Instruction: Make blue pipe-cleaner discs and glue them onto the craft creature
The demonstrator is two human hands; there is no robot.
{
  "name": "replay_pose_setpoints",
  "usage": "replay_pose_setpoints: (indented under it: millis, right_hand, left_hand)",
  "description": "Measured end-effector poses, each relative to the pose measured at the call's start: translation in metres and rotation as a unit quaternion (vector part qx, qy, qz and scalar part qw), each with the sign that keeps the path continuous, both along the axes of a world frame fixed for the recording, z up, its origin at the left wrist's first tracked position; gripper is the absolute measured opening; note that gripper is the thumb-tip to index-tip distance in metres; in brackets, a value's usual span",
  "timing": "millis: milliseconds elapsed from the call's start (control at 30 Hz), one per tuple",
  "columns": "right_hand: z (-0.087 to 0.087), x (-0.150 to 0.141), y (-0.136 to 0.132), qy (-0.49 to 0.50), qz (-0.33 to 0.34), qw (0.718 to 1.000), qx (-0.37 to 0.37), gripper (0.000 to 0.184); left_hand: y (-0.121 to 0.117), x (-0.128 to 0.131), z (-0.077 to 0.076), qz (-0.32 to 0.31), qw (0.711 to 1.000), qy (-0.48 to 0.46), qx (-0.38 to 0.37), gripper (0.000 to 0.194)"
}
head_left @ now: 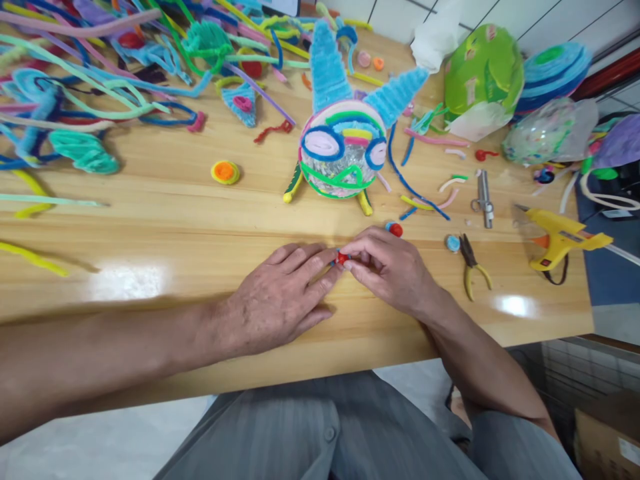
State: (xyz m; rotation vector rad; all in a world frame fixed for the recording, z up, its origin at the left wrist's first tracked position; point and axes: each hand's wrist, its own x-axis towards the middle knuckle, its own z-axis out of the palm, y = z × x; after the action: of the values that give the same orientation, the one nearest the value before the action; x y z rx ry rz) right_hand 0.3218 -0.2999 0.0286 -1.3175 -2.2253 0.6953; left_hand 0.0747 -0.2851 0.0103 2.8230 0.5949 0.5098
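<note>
My left hand (283, 293) lies flat on the table, its fingers stretched out and its index fingertip against a small red coil with blue at its edge (342, 258). It looks like rolled pipe cleaner. My right hand (393, 267) pinches that coil between thumb and fingers, which partly hide it. Just beyond my right hand sits another red and blue coil (395, 229). A craft figure (345, 147) stands upright past my hands, with blue fuzzy ears, a clear sparkly body, white eyes ringed in blue and a green mouth line.
A heap of pipe cleaners (110, 87) spreads over the left back. An orange and yellow coil (225, 172) lies apart. To the right are pliers (473, 267), a light blue coil (453, 243), scissors (483, 200), a yellow glue gun (560, 240) and a green wrapped ball (483, 80).
</note>
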Motion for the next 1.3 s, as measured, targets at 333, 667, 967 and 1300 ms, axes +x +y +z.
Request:
replay_pose_setpoints:
  millis: [333, 667, 967, 1300]
  right_hand:
    - [-0.0029, 0.0004, 0.0002, -0.002, -0.002, 1.0, 0.01, 0.014]
    - [-0.0012, -0.0011, 0.0011, 0.0, -0.007, 1.0, 0.004, 0.01]
    - [0.0022, -0.0004, 0.0023, 0.004, -0.013, 1.0, -0.008, 0.011]
    - [0.0019, 0.0, 0.0026, 0.006, -0.01, 1.0, -0.01, 0.01]
  left_hand:
    - [0.0003, -0.0002, 0.0013, -0.003, 1.0, 0.019, 0.007, 0.045]
    - [-0.0002, -0.0006, -0.0012, 0.0, 1.0, 0.023, 0.007, 0.047]
    - [0.0002, -0.0005, -0.0019, -0.007, 1.0, 0.023, 0.009, 0.05]
    - [0.0001, -0.0013, -0.0027, -0.008, 1.0, 0.029, 0.006, 0.05]
